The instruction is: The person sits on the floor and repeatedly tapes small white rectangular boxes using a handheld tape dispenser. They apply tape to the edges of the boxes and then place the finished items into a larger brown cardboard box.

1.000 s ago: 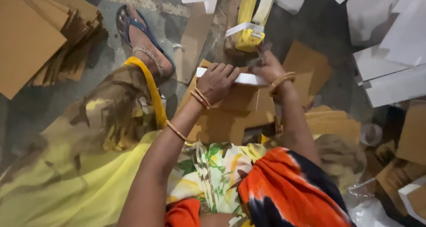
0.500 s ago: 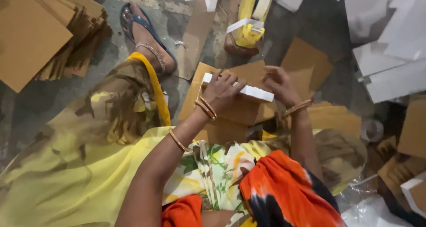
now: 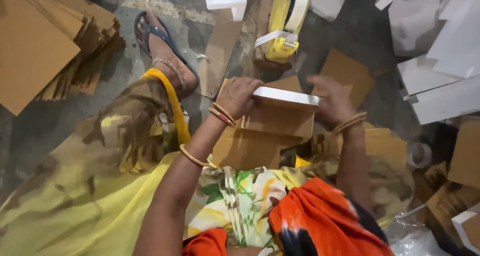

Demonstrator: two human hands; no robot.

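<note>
A flat brown cardboard panel with a white edge strip [image 3: 285, 97] is held above the lap, over loose cardboard sheets [image 3: 260, 146] on the floor. The left hand [image 3: 237, 96] is clamped on its left end; the right hand [image 3: 332, 103] is blurred and closed on its right end. The panel looks light, stiff but creasable, best gripped at both ends. Beyond lies a yellow tape dispenser [image 3: 282, 28]; a brown sheet stack [image 3: 45, 41] lies left, white panels [image 3: 440, 51] right.

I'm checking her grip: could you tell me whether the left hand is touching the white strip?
Touching. The head view shows the left hand closed over the left end of the white strip, fingers wrapped on it.
</note>
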